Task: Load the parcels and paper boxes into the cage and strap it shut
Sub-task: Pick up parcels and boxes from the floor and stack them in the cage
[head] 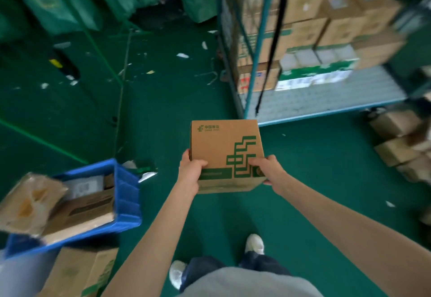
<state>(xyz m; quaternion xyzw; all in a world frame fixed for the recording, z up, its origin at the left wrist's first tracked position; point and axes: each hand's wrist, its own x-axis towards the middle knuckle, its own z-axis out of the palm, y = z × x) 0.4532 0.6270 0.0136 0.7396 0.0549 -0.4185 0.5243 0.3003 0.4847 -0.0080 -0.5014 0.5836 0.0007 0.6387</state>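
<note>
A brown cardboard box [221, 147] with green print hangs in front of me above the green floor. My left hand [190, 168] grips its near left edge, thumb on top. My right hand [267, 166] grips its near right corner. The blue metal cage [253, 40] stands ahead to the right, its open side facing me, stacked with several cardboard boxes [326, 24] at the back. A black strap [271, 47] hangs down from the cage's front post. The front of the cage floor [326, 96] is bare.
A blue plastic crate [127, 194] with parcels stands at the lower left, with a cardboard box [77, 271] beneath it. Loose boxes [401, 143] lie on the floor at the right. Green mail sacks [58, 0] hang at the back. Paper scraps litter the floor.
</note>
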